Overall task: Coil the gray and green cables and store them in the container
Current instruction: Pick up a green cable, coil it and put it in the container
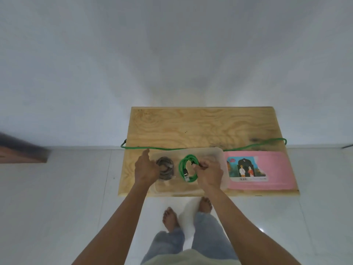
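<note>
my right hand (208, 175) pinches the green coil (188, 167) so it stays wound inside the container (221, 155); left hand (146, 169) rests slack on the gray coil (165, 168).

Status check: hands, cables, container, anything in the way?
Left hand on gray coil; right hand holds green coil, both in clear container. Long green cable uncoiled behind. Nothing blocking.

Bare forearms, no sleeves, faded blue jeans (206, 238), pale top (189, 258), bare feet (170, 219)

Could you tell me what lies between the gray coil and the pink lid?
In the head view, the green coil, held by the right hand, lies between the gray coil and the pink lid.
</note>
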Action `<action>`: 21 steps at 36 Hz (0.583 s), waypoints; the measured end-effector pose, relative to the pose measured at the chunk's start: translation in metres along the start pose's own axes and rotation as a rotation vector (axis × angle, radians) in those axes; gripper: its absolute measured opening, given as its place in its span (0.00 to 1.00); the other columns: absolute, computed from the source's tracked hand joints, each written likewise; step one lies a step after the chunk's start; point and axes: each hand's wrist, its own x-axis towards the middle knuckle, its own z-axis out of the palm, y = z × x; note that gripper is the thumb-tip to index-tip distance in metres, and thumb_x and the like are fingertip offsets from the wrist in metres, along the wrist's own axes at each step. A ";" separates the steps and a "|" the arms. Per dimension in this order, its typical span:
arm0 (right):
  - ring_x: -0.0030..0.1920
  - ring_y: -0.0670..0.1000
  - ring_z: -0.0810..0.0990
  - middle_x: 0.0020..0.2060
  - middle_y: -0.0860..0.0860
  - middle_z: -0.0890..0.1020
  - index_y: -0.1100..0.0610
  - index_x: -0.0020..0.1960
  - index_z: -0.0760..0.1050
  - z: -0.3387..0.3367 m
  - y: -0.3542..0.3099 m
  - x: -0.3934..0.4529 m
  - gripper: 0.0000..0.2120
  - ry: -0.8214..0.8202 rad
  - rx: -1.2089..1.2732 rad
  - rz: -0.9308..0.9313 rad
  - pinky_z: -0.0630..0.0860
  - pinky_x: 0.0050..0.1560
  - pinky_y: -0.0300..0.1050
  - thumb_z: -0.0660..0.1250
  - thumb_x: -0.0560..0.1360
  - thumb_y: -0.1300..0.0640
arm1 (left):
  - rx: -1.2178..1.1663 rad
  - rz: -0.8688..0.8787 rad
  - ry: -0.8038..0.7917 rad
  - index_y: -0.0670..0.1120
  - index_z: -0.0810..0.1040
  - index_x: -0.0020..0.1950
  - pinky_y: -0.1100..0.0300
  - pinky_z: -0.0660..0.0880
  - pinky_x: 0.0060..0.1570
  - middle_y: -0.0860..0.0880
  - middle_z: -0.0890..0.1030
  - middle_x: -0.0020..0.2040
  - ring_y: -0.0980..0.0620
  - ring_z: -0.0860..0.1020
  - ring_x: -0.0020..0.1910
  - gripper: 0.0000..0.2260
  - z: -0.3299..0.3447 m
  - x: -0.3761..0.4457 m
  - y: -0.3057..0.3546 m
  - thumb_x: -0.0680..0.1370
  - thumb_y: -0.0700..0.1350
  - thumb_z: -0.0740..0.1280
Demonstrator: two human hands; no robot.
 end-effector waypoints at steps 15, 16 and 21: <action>0.47 0.51 0.80 0.47 0.56 0.85 0.64 0.52 0.83 0.035 0.016 0.017 0.10 -0.056 -0.075 -0.016 0.75 0.53 0.43 0.75 0.71 0.66 | -0.002 -0.028 -0.065 0.47 0.66 0.77 0.52 0.73 0.62 0.40 0.73 0.71 0.40 0.74 0.67 0.27 0.001 0.000 -0.005 0.78 0.32 0.60; 0.48 0.51 0.80 0.48 0.55 0.85 0.63 0.52 0.83 0.036 0.016 0.017 0.10 -0.054 -0.077 -0.014 0.76 0.54 0.43 0.75 0.71 0.65 | -0.002 -0.028 -0.066 0.46 0.66 0.77 0.52 0.73 0.62 0.40 0.73 0.71 0.40 0.74 0.67 0.27 0.001 0.000 -0.005 0.78 0.32 0.60; 0.51 0.55 0.83 0.49 0.55 0.86 0.62 0.54 0.83 0.036 0.018 0.015 0.11 -0.070 -0.107 -0.041 0.78 0.59 0.50 0.75 0.72 0.63 | -0.001 -0.021 -0.058 0.46 0.67 0.77 0.54 0.73 0.59 0.39 0.73 0.71 0.40 0.74 0.67 0.25 0.000 -0.001 -0.005 0.79 0.33 0.59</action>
